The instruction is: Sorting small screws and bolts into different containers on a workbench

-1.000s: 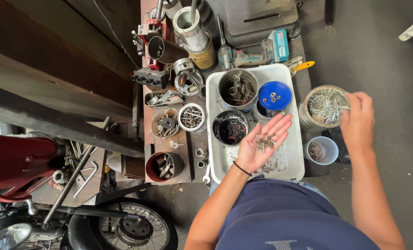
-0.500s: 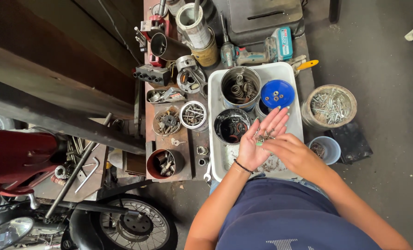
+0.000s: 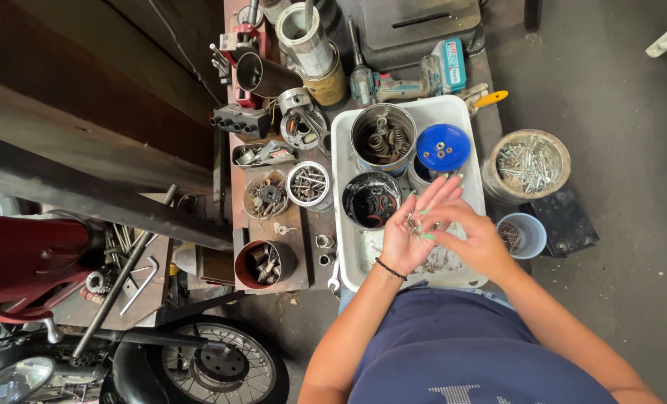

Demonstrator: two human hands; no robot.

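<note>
My left hand (image 3: 408,228) lies palm up over the white plastic tray (image 3: 344,131), cupping a small heap of screws and bolts (image 3: 414,222). My right hand (image 3: 472,236) is beside it, its fingertips pinching into that heap. Both hands hover above the tray's near half, where loose small hardware (image 3: 442,259) lies on the tray floor. In the tray's far half stand a tin of springs (image 3: 383,138), a dark tin of rings (image 3: 372,200) and a can with a blue lid (image 3: 442,148).
Right of the tray stand a round tin of screws (image 3: 526,164) and a small blue cup (image 3: 520,235). Left of it are several tins of hardware (image 3: 308,184) on a rusty bench. A cordless drill (image 3: 415,77) lies behind. A motorcycle wheel (image 3: 213,366) sits lower left.
My right hand has come back from the round tin of screws at the right to my left palm. The left hand stayed palm up over the tray.
</note>
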